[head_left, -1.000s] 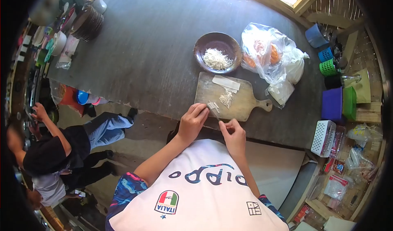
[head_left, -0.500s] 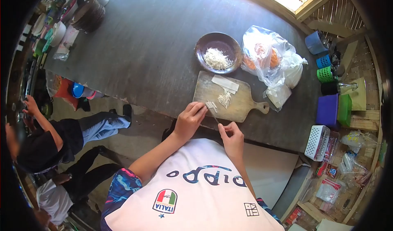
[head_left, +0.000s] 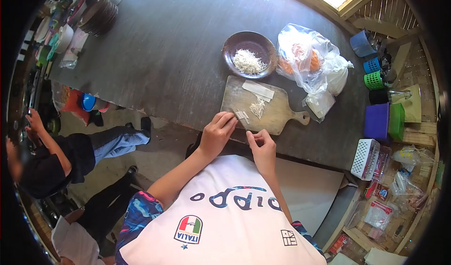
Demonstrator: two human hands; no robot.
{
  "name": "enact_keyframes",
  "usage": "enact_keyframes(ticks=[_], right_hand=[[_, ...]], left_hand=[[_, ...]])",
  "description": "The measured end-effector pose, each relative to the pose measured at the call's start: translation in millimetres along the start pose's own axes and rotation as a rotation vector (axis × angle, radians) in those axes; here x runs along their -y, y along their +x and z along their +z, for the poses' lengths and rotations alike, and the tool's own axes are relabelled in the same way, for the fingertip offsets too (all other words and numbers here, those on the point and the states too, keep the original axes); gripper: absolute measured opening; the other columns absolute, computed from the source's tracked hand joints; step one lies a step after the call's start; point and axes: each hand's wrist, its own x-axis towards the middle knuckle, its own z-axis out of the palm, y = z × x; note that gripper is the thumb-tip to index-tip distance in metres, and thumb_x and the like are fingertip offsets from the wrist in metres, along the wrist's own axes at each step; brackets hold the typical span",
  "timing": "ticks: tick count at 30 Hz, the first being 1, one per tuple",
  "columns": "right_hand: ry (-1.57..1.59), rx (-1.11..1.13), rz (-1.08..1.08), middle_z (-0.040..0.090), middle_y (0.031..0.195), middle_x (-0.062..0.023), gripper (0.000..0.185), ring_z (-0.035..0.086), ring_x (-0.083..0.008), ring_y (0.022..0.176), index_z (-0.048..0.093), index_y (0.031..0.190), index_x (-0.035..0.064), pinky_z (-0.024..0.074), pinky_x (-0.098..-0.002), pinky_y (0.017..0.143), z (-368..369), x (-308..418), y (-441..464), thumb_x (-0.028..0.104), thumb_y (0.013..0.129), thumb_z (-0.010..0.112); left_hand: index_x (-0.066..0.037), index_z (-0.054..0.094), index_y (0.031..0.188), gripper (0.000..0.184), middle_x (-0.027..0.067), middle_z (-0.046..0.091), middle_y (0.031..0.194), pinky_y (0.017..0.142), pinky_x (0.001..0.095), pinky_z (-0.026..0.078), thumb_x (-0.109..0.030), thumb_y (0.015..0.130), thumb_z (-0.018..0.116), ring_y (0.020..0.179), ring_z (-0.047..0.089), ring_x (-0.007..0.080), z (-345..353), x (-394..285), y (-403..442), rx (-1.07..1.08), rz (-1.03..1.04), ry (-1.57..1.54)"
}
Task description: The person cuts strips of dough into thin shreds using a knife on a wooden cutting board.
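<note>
Less gap now — right hand seemingly nearer left hand.

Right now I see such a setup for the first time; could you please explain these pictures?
There is no machine: a person works with two bare hands, and a camera worn on their head looks down. On the dark table are a cutting board with pale strips and a wider pale piece, a bowl of pale shreds, and plastic bags. The left hand is at the nearer strips; I cannot tell whether it holds them. The right hand pinches something thin, perhaps a knife.
</note>
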Motion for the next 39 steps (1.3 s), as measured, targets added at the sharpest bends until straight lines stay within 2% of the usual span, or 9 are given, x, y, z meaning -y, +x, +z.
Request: enact_keyframes(ticks=[14, 17, 20, 27, 31, 39], right_hand=[[-0.055, -0.012, -0.017, 0.078, 0.085, -0.0163, 0.038, 0.078, -0.0331, 0.081, 0.070, 0.094, 0.0019, 0.0568, -0.0443, 0.076, -3.1, 6.1, -2.2, 0.038, 0.101, 0.081], [-0.101, -0.007, 0.041, 0.079, 0.086, -0.0162, 0.038, 0.078, -0.0333, 0.081, 0.071, 0.095, 0.0024, 0.0567, -0.0441, 0.076, -12.0, 7.6, -11.5, 0.038, 0.101, 0.080], [-0.047, -0.020, -0.031, 0.079, 0.085, -0.0155, 0.037, 0.078, -0.0327, 0.080, 0.071, 0.095, 0.0023, 0.0565, -0.0435, 0.075, -2.0, 2.9, -3.2, 0.038, 0.101, 0.080], [-0.094, 0.030, 0.066, 0.079, 0.084, -0.0146, 0.038, 0.078, -0.0300, 0.079, 0.071, 0.094, 0.0026, 0.0565, -0.0423, 0.074, -11.1, 7.3, -8.0, 0.039, 0.101, 0.081], [-0.015, -0.003, -0.007, 0.079, 0.085, -0.0138, 0.038, 0.079, -0.0297, 0.080, 0.070, 0.094, 0.0028, 0.0567, -0.0424, 0.075, 0.7, 2.0, -0.2, 0.038, 0.101, 0.081], [-0.061, -0.008, 0.030, 0.079, 0.085, -0.0139, 0.039, 0.078, -0.0302, 0.081, 0.070, 0.094, 0.0026, 0.0570, -0.0427, 0.076, -4.5, 5.2, -5.6, 0.039, 0.100, 0.082]], left_hand=[[0.000, 0.080, 0.107, 0.016, 0.0084, 0.075, 0.116, 0.091, 0.0400, 0.064, -0.005, 0.092, 0.081, 0.113, 0.073, 0.0288, 1.5, -0.3, -0.7, -0.031, -0.008, 0.000], [0.000, 0.080, 0.106, 0.015, 0.0084, 0.075, 0.116, 0.092, 0.0402, 0.064, -0.004, 0.092, 0.081, 0.113, 0.073, 0.0290, 3.1, 0.2, -2.1, -0.043, -0.011, -0.004], [0.002, 0.079, 0.110, 0.016, 0.0087, 0.074, 0.117, 0.093, 0.0389, 0.063, -0.005, 0.095, 0.079, 0.114, 0.072, 0.0277, -0.1, -0.1, -0.5, -0.008, -0.010, -0.013], [0.001, 0.080, 0.107, 0.016, 0.0088, 0.075, 0.117, 0.091, 0.0406, 0.063, -0.003, 0.092, 0.081, 0.113, 0.073, 0.0300, 0.1, -1.1, 0.7, -0.033, -0.031, -0.037], [0.001, 0.080, 0.107, 0.016, 0.0085, 0.074, 0.117, 0.092, 0.0411, 0.063, -0.002, 0.091, 0.081, 0.113, 0.073, 0.0298, -0.9, -2.7, -1.7, -0.004, -0.045, -0.039], [0.001, 0.079, 0.109, 0.016, 0.0077, 0.073, 0.117, 0.092, 0.0398, 0.063, -0.006, 0.094, 0.079, 0.116, 0.071, 0.0278, -4.0, 0.1, 1.4, -0.009, -0.009, -0.001]])
